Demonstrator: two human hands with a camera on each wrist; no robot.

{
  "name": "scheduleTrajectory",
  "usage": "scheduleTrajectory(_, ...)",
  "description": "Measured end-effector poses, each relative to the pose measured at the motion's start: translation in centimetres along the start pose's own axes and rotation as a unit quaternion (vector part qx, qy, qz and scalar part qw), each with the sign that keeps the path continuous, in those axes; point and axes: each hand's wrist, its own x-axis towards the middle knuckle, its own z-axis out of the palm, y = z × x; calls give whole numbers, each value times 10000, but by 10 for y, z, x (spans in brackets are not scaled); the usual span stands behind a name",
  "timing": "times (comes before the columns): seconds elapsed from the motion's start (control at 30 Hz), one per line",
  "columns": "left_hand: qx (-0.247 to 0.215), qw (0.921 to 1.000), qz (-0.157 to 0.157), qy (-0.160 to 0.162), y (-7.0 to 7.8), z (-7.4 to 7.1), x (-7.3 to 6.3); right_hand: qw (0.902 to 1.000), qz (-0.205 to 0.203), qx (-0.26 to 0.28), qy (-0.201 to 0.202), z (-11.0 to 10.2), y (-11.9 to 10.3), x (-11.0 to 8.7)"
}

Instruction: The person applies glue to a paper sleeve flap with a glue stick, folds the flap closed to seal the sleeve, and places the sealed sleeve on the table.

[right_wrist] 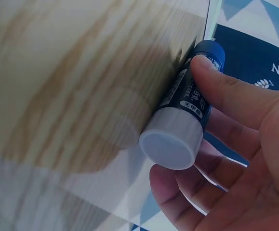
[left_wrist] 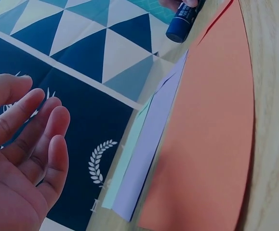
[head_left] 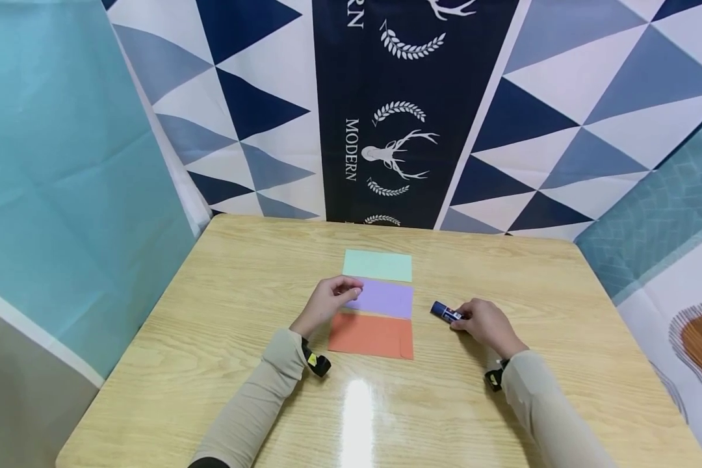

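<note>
Three paper envelopes, mint green (head_left: 377,265), purple (head_left: 386,299) and orange (head_left: 365,335), lie in a column on the table. My left hand (head_left: 331,297) is over the left end of the purple one, its fingers loosely bent and nothing between them. In the left wrist view the left hand (left_wrist: 26,144) appears apart from the paper. To the right of the envelopes, my right hand (head_left: 487,323) grips a dark blue glue stick (head_left: 444,312) between thumb and fingers. The right wrist view shows the glue stick (right_wrist: 185,98) lying against the tabletop, white end toward the camera.
The wooden table (head_left: 240,260) has a back edge against a patterned curtain (head_left: 386,97). A teal cloth (head_left: 82,162) hangs at the left side. Light glares off the front of the tabletop.
</note>
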Motion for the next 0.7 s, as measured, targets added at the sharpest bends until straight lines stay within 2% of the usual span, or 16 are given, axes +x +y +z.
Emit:
scheduleTrajectory(0.17,-56,9999,-34,96,6,0,-1,9999,-67,-15,79,-2,-1,0)
scheduleTrajectory(0.43,78,10000,-2,-2,6,0,0,9999,-107,3,-25,-2,-3,1)
scheduleTrajectory(0.7,114,9998,5,177,6,-4,1,9999,-169,-13,28,-2,-3,3)
